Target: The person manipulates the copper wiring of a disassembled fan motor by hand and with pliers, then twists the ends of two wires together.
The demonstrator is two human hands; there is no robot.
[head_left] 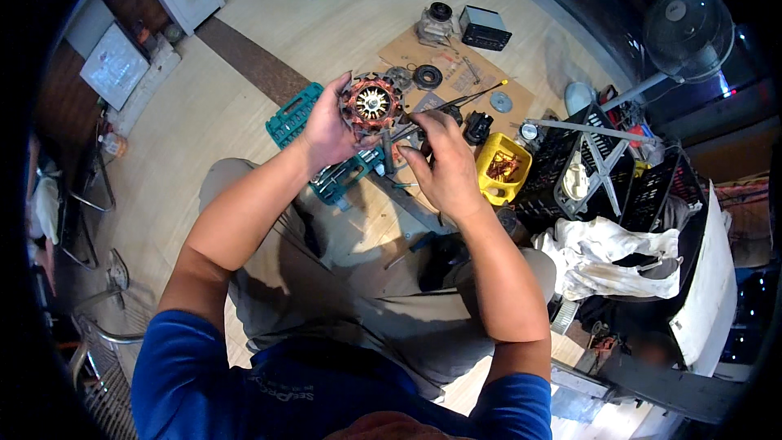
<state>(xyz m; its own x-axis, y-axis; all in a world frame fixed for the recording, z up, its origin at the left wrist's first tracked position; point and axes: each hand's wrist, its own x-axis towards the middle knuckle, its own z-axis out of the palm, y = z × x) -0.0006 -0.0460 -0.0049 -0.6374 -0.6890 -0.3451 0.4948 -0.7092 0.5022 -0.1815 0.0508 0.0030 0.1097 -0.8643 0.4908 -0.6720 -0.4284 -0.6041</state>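
Observation:
In my left hand [326, 126] I hold an alternator part [373, 104], round, with copper windings around a pale slotted centre. The left fingers and thumb curve around its left and lower rim. My right hand [444, 159] is just right of it, index finger and thumb apart. The right index fingertip comes close to the part's rim; I cannot tell whether it touches. Below the part, a dark tool handle [388, 153] stands between the hands. A green socket set case [295, 114] lies open on the floor beyond my left forearm.
A cardboard sheet [521, 98] bears a black ring-shaped pulley [428, 76] and other parts. A yellow container [525, 165] holds small copper-coloured pieces. Behind stand a metal housing [436, 28] and a car radio [485, 28]. Black crates [599, 147], a white cloth [607, 257] and a fan [687, 28] are right.

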